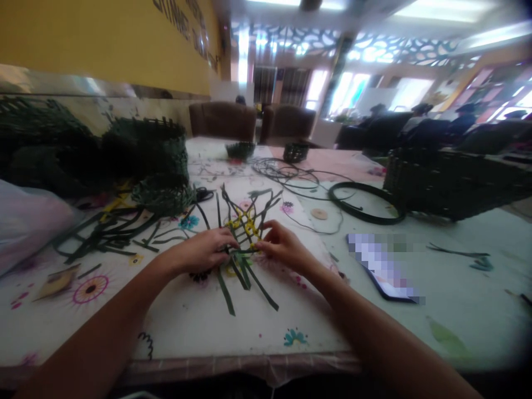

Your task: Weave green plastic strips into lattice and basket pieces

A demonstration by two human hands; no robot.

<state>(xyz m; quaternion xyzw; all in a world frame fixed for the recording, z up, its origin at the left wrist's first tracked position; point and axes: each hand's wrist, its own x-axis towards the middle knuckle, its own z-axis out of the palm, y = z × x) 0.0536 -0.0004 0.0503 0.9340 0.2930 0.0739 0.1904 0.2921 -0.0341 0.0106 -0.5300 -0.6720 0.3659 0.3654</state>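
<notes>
A small open weave of dark green strips (243, 235), with yellow pieces worked in around its middle, lies on the flowered tablecloth, its loose ends spreading away from me and toward me. Along its left edge, my left hand (211, 247) has its fingers bent over and closed on the strips. My right hand (285, 245) pinches at the right edge, thumb and fingertips by a yellow piece. Blur hides exactly which strip each fingertip grips.
Loose green strips (120, 230) lie to the left, near dark woven baskets (145, 147). Black scissors (203, 194) sit behind the weave. On the right are a coil (366, 204), a large dark basket (453, 183), a phone (380, 266) and tweezers-like scissors (461, 252). Seated people are far back.
</notes>
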